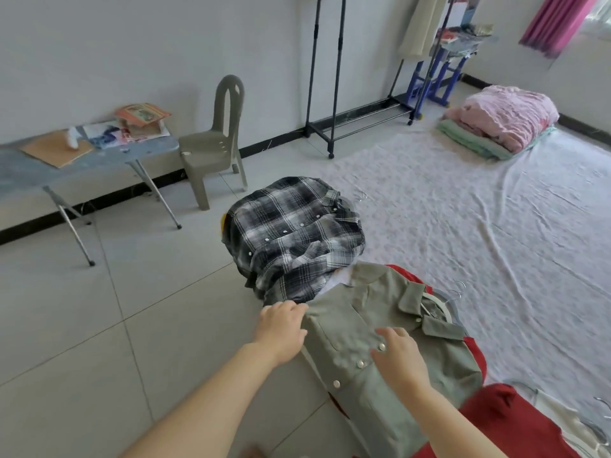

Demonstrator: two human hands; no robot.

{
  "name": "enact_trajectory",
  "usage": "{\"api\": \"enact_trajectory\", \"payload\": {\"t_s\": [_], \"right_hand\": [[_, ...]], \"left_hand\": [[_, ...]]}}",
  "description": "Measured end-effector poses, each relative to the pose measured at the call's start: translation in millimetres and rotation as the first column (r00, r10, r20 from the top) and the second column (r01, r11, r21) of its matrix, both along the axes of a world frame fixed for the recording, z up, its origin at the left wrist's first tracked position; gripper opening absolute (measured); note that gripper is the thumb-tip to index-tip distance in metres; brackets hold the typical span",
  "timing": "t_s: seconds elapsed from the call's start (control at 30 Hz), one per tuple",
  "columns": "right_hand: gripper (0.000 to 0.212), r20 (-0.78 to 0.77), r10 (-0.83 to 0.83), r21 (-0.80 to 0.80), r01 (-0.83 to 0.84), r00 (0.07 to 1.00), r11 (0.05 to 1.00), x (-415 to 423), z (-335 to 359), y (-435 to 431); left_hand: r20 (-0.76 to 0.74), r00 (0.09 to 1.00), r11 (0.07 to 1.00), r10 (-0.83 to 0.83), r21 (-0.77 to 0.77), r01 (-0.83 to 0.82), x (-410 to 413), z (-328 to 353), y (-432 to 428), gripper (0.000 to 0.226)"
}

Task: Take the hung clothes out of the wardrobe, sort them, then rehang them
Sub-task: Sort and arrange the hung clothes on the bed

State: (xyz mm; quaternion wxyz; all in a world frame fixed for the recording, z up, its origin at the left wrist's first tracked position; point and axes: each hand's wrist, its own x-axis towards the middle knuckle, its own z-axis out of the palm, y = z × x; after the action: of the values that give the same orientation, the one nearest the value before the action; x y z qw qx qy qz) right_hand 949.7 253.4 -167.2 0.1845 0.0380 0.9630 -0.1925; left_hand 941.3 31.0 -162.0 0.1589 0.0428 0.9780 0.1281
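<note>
Down on the glossy tiled floor [99, 325], a sage-green button-up shirt [370, 332] lies flat and matte, its collar stiff and pointed, pale round snaps running down the front. It rests on a red garment [506, 421], with a white hanger [436, 300] at its neck. The left hand [281, 328] has its grip pinched together on the shirt's shoulder edge; the right hand [396, 355] lies with fingers apart, pressing the chest, holding nothing. Just beyond, touching the green shirt, sits a rumpled black-and-white plaid shirt [291, 236] heaped in a mound. A crinkled white sheet [479, 226] spreads to the right, before a black metal clothes rack [334, 77].
</note>
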Motion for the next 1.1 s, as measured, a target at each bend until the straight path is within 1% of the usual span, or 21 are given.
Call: {"api": "enact_trajectory", "payload": {"t_s": [0.17, 0.37, 0.5, 0.6, 0.7, 0.87, 0.93, 1.1], "right_hand": [[0.045, -0.008, 0.029, -0.001, -0.029, 1.000, 1.000, -38.4, 5.5, -67.7], [0.045, -0.013, 0.079, -0.007, -0.079, 0.997, 0.997, -104.6, -1.7, -121.3], [0.045, 0.009, 0.045, -0.053, -0.045, 0.999, 0.998, -160.6, -17.1, -150.7], [0.046, 0.025, 0.040, -0.066, -0.038, 0.999, 0.997, -210.7, -22.9, -167.7], [0.043, 0.055, 0.021, -0.071, -0.017, 0.998, 0.997, -254.7, -21.3, -178.5], [0.045, 0.068, -0.042, -0.096, 0.048, 0.997, 0.994, -314.0, -16.9, -186.8], [0.044, 0.076, -0.075, -0.089, 0.082, 0.994, 0.993, -334.0, -18.5, -187.2], [0.043, 0.108, -0.223, -0.043, 0.229, 0.969, 0.973, -380.9, -28.0, -184.5]], "left_hand": [[0.012, 1.000, 1.000, 0.023, -0.001, -0.023, -36.2, 7.3, -68.5, 0.051], [0.016, 1.000, 1.000, 0.009, 0.005, -0.009, -102.8, 6.5, -114.3, 0.051], [0.056, 0.998, 0.999, -0.037, -0.037, 0.039, -163.3, -0.3, -137.2, 0.051], [0.070, 0.996, 0.996, -0.061, -0.059, 0.066, -216.5, -2.5, -151.9, 0.048], [0.082, 0.992, 0.992, -0.098, -0.073, 0.104, -264.8, -0.3, -160.6, 0.046], [0.121, 0.977, 0.978, -0.177, -0.092, 0.188, -335.0, 4.4, -167.8, 0.049], [0.140, 0.965, 0.967, -0.220, -0.100, 0.235, -361.3, 2.4, -169.0, 0.046], [0.167, 0.912, 0.918, -0.376, -0.067, 0.391, -438.7, -12.6, -164.0, 0.043]]}}
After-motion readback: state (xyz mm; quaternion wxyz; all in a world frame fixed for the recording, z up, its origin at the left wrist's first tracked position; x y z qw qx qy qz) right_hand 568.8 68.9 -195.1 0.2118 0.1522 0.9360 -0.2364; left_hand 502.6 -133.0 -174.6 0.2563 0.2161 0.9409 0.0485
